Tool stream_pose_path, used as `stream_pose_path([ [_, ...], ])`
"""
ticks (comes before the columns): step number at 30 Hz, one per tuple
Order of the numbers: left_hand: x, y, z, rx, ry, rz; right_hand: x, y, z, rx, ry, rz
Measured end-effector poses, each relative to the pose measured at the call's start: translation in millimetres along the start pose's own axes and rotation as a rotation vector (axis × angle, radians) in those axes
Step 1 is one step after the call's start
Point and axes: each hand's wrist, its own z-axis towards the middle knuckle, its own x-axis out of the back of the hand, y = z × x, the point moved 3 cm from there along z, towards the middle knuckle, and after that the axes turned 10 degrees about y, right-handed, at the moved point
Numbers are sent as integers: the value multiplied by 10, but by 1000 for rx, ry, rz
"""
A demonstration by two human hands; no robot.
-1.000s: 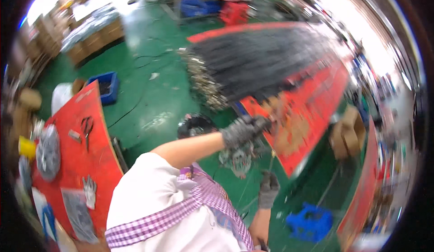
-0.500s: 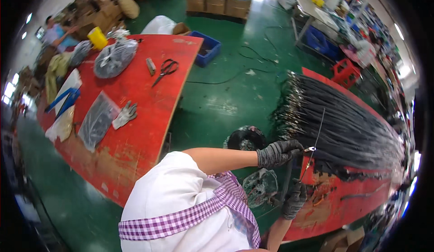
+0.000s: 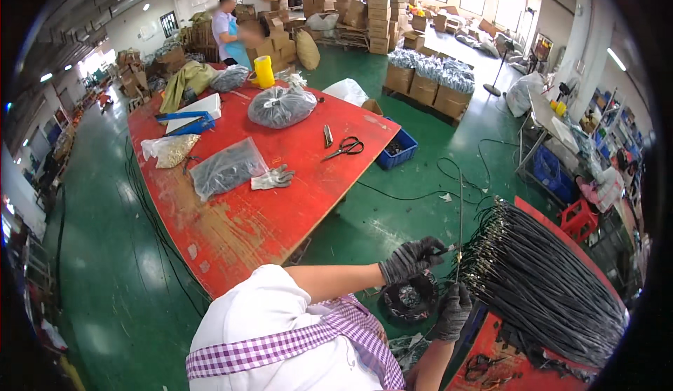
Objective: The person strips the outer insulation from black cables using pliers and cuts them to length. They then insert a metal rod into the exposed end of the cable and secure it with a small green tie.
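My left hand [image 3: 413,259], in a dark grey striped glove, reaches out from the left with its fingertips pinched together at a small shiny metal piece [image 3: 451,249]. Just below and to the right, my right hand [image 3: 454,312], gloved alike, is closed round a thin dark cable [image 3: 460,212] that stands up from its fingers. The metal piece is close beside this cable; whether they touch I cannot tell. To the right lies a broad bundle of black cables [image 3: 554,272] with brassy metal ends, its left end nearest my hands.
A red table [image 3: 231,230] at left bears scissors [image 3: 345,148], a work glove [image 3: 273,178] and plastic bags [image 3: 282,106]. A black coil [image 3: 409,297] sits below my left hand. Beyond are a blue crate [image 3: 397,147], cartons [image 3: 427,91], a red stool [image 3: 578,217] and a person [image 3: 230,33].
My view has swung up and left, showing more of the room. My left hand has drawn back a little from the cable, and the cable now stands more upright.
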Motion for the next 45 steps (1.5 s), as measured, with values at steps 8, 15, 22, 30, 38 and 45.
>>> stream_pose_path([
  [8,-356,236,85,-64,-7,-217,292,-743,-171,56,34,-197],
  [15,-1317,380,-67,134,-316,-432,881,-570,-527,59,334,157],
  [22,-1875,544,-476,278,-643,-601,1286,-491,-842,-45,473,191],
  [30,-1894,575,-386,295,-654,-628,1283,-693,-696,-31,494,138],
  [38,-1593,469,-124,237,-475,-697,858,-730,-469,-238,181,491],
  [45,-1439,325,-65,258,-274,-734,557,-703,-379,-382,-90,825],
])
